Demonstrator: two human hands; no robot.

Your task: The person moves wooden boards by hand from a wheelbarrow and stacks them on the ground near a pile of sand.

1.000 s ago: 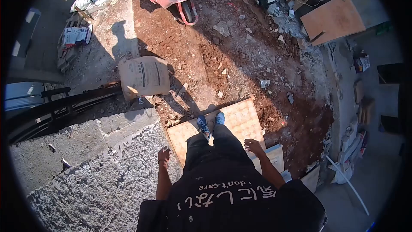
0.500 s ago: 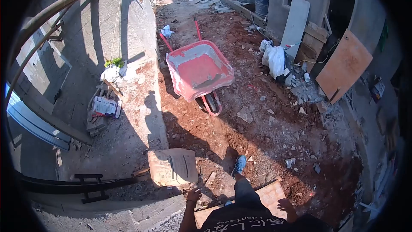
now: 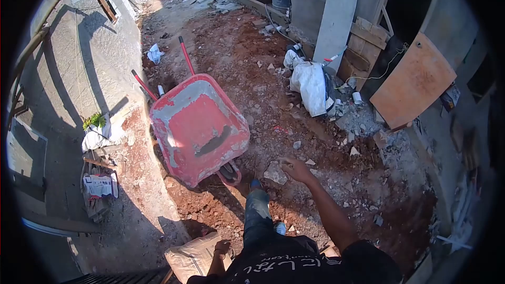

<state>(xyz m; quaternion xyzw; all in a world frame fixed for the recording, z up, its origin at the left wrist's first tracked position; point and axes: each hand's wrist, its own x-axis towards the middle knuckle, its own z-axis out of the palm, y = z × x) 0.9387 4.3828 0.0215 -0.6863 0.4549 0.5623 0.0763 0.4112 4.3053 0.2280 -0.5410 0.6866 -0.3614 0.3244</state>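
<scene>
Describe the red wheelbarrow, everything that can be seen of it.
The red wheelbarrow stands upright on reddish dirt beside the grey wall, ahead of the person's front foot. Its tray looks like metal, red paint worn and crusted with pale grey cement along the rim and floor; it holds no load beyond a dark smear. Two red handles point away up the alley. The dark wheel and red frame loop show under the near end. Neither hand touches it.

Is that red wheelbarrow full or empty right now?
Empty. The wheelbarrow stands upright on the dirt, and its tray shows bare red metal with grey dried residue, no load inside.
</scene>
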